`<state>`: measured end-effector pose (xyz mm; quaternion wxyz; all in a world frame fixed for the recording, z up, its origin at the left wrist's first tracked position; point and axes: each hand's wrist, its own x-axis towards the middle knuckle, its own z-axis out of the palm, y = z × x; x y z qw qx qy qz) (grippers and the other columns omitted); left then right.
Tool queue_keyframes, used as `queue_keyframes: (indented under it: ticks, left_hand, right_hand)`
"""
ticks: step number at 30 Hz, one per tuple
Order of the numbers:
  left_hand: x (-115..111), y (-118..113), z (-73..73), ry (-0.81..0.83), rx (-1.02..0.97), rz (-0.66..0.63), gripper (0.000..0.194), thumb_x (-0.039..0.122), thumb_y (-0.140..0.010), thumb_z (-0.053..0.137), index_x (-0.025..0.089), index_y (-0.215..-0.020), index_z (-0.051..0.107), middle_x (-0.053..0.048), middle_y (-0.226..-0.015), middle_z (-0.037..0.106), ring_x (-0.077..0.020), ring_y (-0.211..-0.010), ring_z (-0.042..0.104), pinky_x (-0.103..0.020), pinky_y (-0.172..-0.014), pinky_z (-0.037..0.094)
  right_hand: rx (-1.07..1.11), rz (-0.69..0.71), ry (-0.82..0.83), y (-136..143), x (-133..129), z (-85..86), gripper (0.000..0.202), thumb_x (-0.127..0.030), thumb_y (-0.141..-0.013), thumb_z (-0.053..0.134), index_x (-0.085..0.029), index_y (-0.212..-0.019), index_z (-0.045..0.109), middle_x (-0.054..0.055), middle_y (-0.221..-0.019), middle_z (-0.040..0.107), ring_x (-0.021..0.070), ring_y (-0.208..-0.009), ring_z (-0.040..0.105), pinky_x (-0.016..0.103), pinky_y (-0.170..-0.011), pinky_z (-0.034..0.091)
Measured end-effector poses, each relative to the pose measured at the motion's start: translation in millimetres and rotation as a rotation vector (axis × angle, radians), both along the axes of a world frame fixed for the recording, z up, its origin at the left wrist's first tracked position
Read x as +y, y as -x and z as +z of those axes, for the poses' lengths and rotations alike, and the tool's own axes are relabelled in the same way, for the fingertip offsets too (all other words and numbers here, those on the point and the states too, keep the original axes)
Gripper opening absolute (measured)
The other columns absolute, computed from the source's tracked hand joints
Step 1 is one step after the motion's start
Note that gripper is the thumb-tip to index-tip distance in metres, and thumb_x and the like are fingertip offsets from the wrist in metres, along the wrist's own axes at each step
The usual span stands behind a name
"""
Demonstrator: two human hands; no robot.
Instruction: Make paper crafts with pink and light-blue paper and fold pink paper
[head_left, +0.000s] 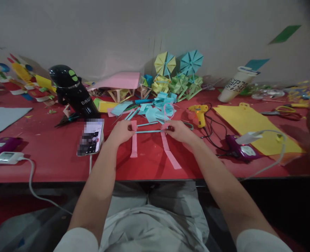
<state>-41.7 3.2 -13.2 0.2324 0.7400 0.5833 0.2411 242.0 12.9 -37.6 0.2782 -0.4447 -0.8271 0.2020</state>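
My left hand [122,131] is closed at the top of a pink paper strip [134,146], pinching it by one end of a thin blue paper stick [148,132]. At the stick's other end, my right hand [180,131] pinches a second pink strip [166,142], which hangs down with a crease and a slanted lower part. The stick spans level between the two hands. Just behind it is another blue stick [150,123]. Beyond my hands lies a heap of folded blue paper pieces [156,111], with a curled pink strip [169,111] by my right hand.
A phone [93,138] stands left of my left arm, before a black bottle [77,92]. At right are a yellow glue gun [200,113] with its cord, a purple power strip [242,148], yellow paper [260,127], scissors [282,112] and a cup [235,85]. Folded-paper wheels [191,63] stand behind.
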Motion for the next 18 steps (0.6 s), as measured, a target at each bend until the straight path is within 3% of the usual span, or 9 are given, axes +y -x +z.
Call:
queue_keyframes:
  ticks: [8,18]
  left_hand:
    - [-1,-1,3.6,0.004,0.028,0.02,0.016,0.016,-0.07,0.069,0.021,-0.083,0.076,-0.006,-0.088,0.076,-0.0223,-0.09,0.07,-0.032,-0.086,0.055]
    - [-2,-1,4.4,0.022,0.012,0.027,0.014,0.015,-0.07,0.069,0.02,-0.083,0.075,-0.007,-0.088,0.076,-0.023,-0.089,0.071,-0.033,-0.086,0.055]
  right_hand:
    - [-0.049,0.069,-0.033,0,-7,10.1,0.014,-0.017,-0.08,0.06,-0.02,-0.088,0.071,0.007,-0.092,0.072,0.0213,-0.085,0.064,0.032,-0.079,0.047]
    - [-0.073,0.022,-0.033,0,-4,5.5,0.008,-0.023,-0.083,0.062,-0.02,-0.084,0.07,0.006,-0.085,0.069,0.0183,-0.074,0.06,0.03,-0.07,0.044]
